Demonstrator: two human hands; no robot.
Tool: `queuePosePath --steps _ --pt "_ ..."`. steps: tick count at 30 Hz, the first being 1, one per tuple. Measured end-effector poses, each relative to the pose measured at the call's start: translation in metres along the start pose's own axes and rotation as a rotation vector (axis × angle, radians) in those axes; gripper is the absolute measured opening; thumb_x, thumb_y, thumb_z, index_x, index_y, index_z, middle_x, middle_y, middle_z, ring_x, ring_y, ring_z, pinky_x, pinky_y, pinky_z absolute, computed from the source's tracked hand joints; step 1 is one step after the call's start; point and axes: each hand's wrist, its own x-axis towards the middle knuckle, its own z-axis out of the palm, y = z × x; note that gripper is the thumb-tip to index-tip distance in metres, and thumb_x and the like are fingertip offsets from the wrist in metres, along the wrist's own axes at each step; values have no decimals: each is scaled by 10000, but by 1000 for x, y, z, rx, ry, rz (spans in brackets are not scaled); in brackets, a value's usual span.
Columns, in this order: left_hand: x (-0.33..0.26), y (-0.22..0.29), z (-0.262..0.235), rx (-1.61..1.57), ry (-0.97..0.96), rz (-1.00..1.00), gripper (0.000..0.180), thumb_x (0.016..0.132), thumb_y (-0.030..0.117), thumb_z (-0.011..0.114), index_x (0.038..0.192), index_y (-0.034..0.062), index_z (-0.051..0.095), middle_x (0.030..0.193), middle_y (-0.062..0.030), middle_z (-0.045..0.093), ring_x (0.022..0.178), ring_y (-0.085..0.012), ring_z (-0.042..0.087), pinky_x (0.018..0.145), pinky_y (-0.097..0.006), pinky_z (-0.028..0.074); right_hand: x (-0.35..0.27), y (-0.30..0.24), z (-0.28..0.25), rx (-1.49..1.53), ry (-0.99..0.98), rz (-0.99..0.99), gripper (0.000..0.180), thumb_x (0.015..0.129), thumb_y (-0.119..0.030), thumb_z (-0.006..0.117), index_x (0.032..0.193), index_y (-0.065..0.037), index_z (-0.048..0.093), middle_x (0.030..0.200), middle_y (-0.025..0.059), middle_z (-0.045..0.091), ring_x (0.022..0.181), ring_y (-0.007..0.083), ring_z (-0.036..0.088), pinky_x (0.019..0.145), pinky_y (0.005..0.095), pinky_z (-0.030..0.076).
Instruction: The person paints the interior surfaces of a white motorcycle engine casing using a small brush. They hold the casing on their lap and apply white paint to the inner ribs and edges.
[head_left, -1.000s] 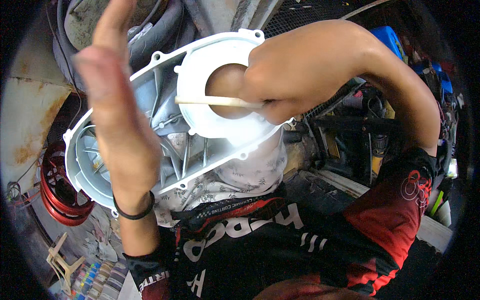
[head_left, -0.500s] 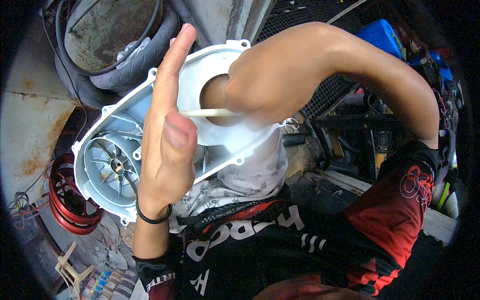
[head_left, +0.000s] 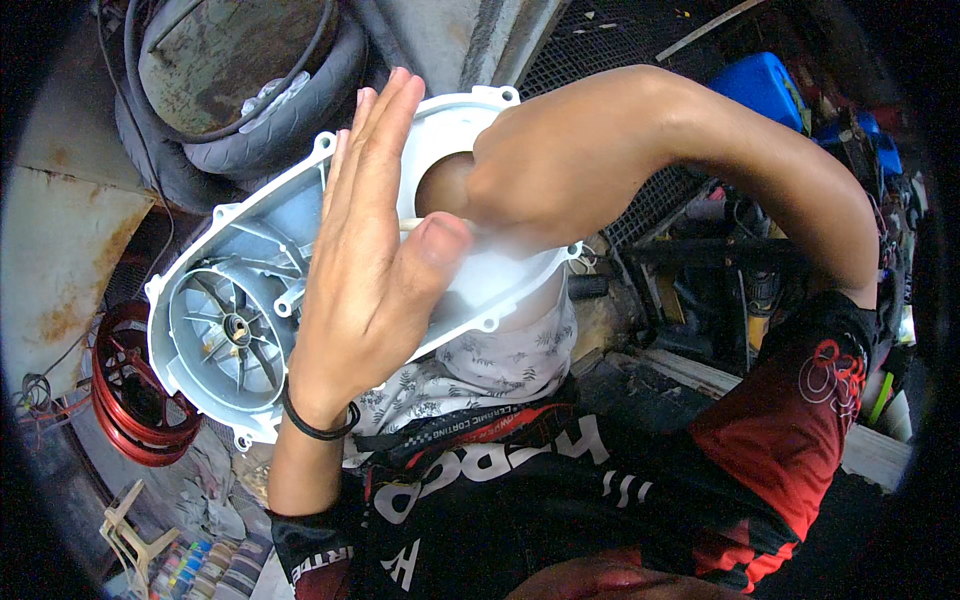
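Note:
A large pale grey metal engine casing (head_left: 245, 238) lies tilted in front of me, with a ribbed round hub at its lower left and a round hole near its upper right. My left hand (head_left: 365, 250) is stretched flat over the casing's middle, fingers straight and thumb apart. Beside the hole, my right hand (head_left: 535, 175) is curled, its fingers pointing down and partly hidden and blurred. A thin white stick (head_left: 411, 224) runs from the right fist toward the left palm; the left thumb covers much of it. Whether the left hand touches the casing I cannot tell.
Tyres (head_left: 230, 160) lean at the upper left, and a red wheel rim (head_left: 140, 400) stands below them. Dark metal mesh (head_left: 600, 50) lies at the back. A blue container (head_left: 760, 90) and clutter sit at the right. Several small jars (head_left: 205, 570) are at the lower left.
My left hand has shifted right and turned, so its thumb now covers more of the white stick. The right fist has moved slightly right and the casing has shifted a little in view.

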Motion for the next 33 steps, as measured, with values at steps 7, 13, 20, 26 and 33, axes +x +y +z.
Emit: queuePosePath --steps 7,13,20,26,33 --pt "5 19 -4 -14 -26 -90 858 939 594 428 1485 -58 310 1535 -245 338 1468 -407 227 1193 -481 119 -2 -2 1 25 33 6 194 768 -113 601 689 62 628 633 267 607 604 419 632 575 483 497" --pt "6 31 -6 99 -118 -136 984 925 743 283 1489 -63 298 1551 -222 324 1485 -375 194 1202 -464 84 -5 -4 -3 -64 -77 -56 336 918 -227 519 919 79 657 759 221 657 729 318 662 659 423 515" --pt "8 29 -8 -356 62 -132 905 921 631 416 1486 -65 299 1512 -243 360 1422 -353 323 1179 -442 184 -30 -16 -16 179 55 23 318 940 -223 533 821 63 602 674 212 600 628 331 603 627 422 473" --pt "-6 42 -20 -197 243 -198 707 922 447 567 1393 -62 430 1394 -233 497 1312 -327 464 1132 -416 288 -71 24 1 507 356 -101 347 969 -263 560 719 -23 569 561 78 564 501 222 559 488 361 432" --pt "-20 63 -8 -80 -78 -173 404 759 109 770 1135 23 651 1114 -156 615 984 -325 602 857 -380 474 -96 24 81 675 1264 -93 367 977 -330 538 808 -4 544 656 41 461 551 90 405 546 281 464"
